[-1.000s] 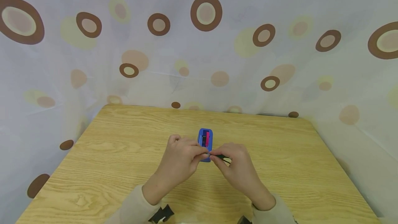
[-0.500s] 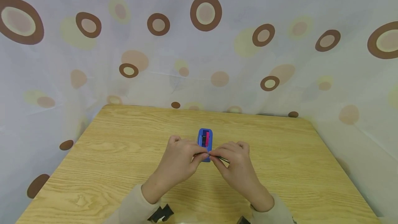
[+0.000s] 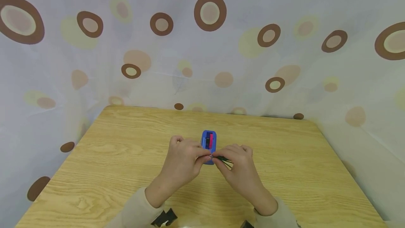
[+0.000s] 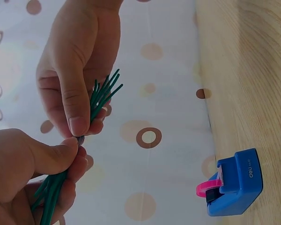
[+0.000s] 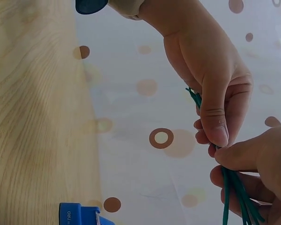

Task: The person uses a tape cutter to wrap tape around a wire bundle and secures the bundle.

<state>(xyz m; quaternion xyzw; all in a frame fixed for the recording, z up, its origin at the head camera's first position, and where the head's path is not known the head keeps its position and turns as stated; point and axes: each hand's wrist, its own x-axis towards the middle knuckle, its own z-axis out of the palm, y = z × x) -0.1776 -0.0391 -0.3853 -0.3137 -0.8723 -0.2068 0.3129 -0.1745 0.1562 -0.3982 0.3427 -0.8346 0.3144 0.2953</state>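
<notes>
Both hands meet above the table, pinching a bundle of thin green strips (image 4: 105,96). My left hand (image 3: 181,161) grips one side between thumb and fingers. Just beside it, the thumb and fingers of my right hand (image 3: 240,164) hold the other side, the fingertips almost touching. In the right wrist view several green strips (image 5: 241,194) fan out beneath my right hand. A small greyish spot shows between the thumbs in the left wrist view; what it is I cannot tell. Behind the hands stands a blue tape dispenser (image 3: 209,140) with a pink roll core, its near end partly covered.
The wooden table (image 3: 126,143) spreads out on all sides of the hands. A pale sheet with brown rings (image 3: 190,52) hangs behind and at both sides. Black straps (image 3: 166,217) sit by the sleeves.
The hands stay nearly in place. My right fingers have shifted slightly on the bundle, and more of the green strips now show spread apart in that hand. The tape dispenser has not moved.
</notes>
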